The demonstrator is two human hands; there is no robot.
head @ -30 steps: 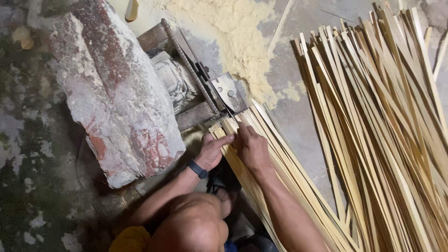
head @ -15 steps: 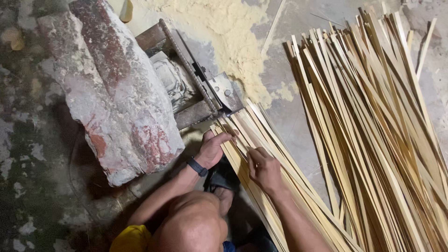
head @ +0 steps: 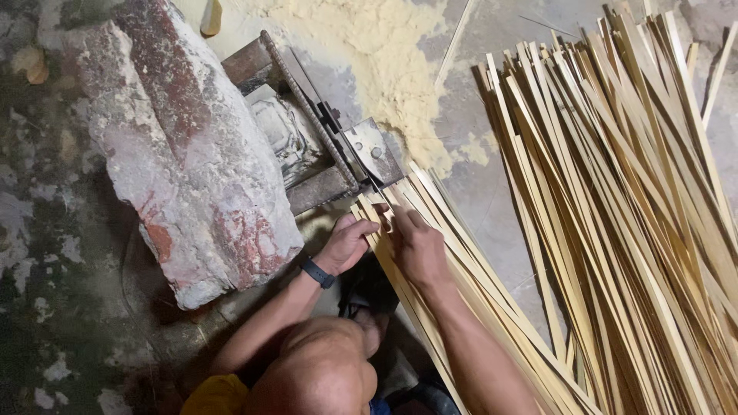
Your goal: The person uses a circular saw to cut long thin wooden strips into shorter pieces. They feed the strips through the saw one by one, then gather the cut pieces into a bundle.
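Feeding bamboo strips (head: 430,230) into the small metal machine (head: 361,157) looks like the step in hand: the near bundle lies on the floor, slanting from the machine's steel plate down toward your right side, its upper ends touching the plate's edge. Your left hand (head: 347,244) sits on the left edge of the bundle with fingers curled over a strip end, just below the machine; it seems closed on that strip, though the grip itself is partly hidden. Your right hand (head: 415,247) lies flat on top of the bundle beside it, fingers together and pressing down, not clamped round anything. The two hands nearly touch.

By my reading, the next move calls for lining one strip end squarely with the slot under the plate while the right hand keeps the rest from sliding.

Left of the machine a big plastered block (head: 184,146) leans against it. Pale sawdust (head: 384,54) is heaped on the floor behind. Well to the right, a far larger pile of strips (head: 638,215) fans across the floor (head: 46,230).
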